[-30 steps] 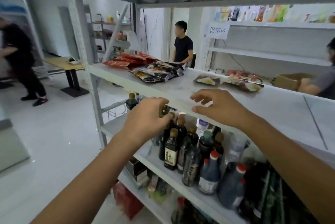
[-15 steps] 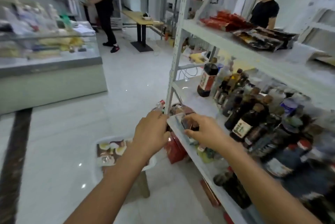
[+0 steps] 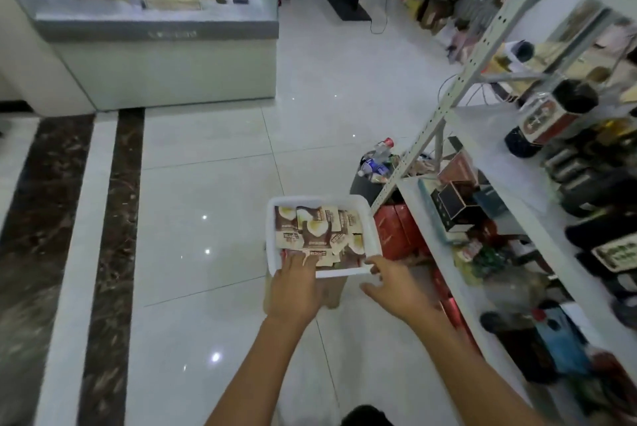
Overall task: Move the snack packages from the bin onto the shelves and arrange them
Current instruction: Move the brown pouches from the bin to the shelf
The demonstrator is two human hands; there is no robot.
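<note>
Head view, nearest first: I see my two bare forearms reaching down and forward. My left hand (image 3: pixel 295 282) lies flat with the fingers loosely spread, its fingertips resting on the nearest snack packages (image 3: pixel 317 232); it grips nothing. My right hand (image 3: pixel 396 288) is open too, thumb and fingers apart, with the fingertips at the near right corner of the bin (image 3: pixel 374 236); I cannot tell whether they touch the rim.

One white bin sits on a low stool (image 3: pixel 332 291), just left of the shelves (image 3: pixel 537 184). It holds a jumbled layer of brown-and-cream packets; I count about eight, though overlaps make the number uncertain.

Just beyond the bin, one dark waste basket (image 3: pixel 365 184) stands beside the shelf post, with bottles sticking out of it. On the shelves to the right are boxes and many dark bottles, too blurred to count.

Farther off, across the tiled floor (image 3: pixel 206 184), stands one glass display case (image 3: pixel 162 33).
</note>
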